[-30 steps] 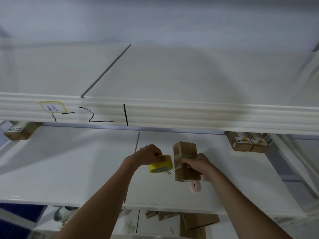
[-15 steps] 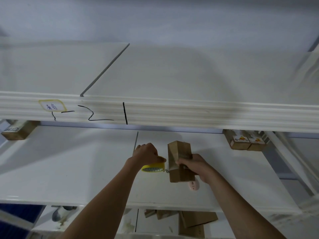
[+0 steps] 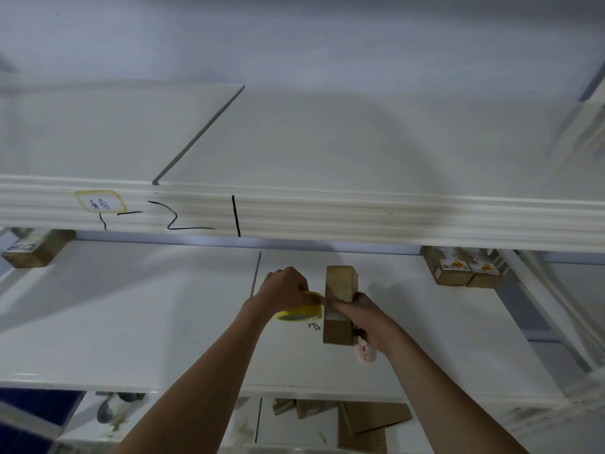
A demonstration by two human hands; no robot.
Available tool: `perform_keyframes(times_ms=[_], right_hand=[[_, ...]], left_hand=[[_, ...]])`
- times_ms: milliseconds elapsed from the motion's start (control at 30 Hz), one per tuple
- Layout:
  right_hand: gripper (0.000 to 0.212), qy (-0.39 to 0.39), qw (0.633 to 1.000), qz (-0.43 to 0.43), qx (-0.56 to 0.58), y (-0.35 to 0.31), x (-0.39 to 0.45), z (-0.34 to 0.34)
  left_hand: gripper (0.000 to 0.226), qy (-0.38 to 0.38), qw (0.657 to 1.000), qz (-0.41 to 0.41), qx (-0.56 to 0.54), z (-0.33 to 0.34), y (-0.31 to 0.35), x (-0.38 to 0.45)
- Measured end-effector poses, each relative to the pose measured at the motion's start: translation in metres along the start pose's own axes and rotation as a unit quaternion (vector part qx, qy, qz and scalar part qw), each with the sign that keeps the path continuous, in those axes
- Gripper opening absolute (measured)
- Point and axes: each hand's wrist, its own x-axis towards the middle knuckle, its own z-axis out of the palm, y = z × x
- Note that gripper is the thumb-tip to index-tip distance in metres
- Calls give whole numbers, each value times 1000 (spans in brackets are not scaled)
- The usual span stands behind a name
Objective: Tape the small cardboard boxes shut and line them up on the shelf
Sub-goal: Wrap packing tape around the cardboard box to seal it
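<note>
The right hand (image 3: 357, 309) grips the box (image 3: 339, 306) while the left hand (image 3: 284, 288), at its nine o'clock, holds the yellow tape roll (image 3: 299, 312) against it; taping is underway, and I think pulling the tape across comes next.

Head camera, close, facing forward-down at shelf (image 3: 131, 322).

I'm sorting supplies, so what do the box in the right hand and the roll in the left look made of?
The box looks like plain brown cardboard: matte, sharp folded edges. The roll looks like yellow adhesive tape, slightly glossy, probably plastic film; its core is hidden.
</note>
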Motion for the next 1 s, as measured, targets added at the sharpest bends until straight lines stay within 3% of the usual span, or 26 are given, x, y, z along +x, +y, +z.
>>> perform_keyframes(times_ms=[67, 300, 433, 567, 867, 1000], right_hand=[[60, 10, 1000, -8, -20, -1, -2, 2], [53, 30, 999, -8, -39, 3, -5, 7], [58, 23, 999, -5, -47, 4, -6, 6], [62, 32, 997, -1, -72, 6, -4, 1], [45, 43, 994, -5, -104, 3, -11, -1], [41, 40, 995, -5, -96, 1, -16, -2]], left_hand=[[48, 6, 1000, -4, 6, 0, 1, -1], [42, -13, 1000, 5, 11, 1, 1, -8], [32, -104, 994, 5, -21, -3, -6, -9], [53, -172, 985, 10, -28, -8, -10, -13], [51, -132, 990, -20, -49, -1, -12, -8], [58, -93, 995, -38, 27, 1, -10, -8]])
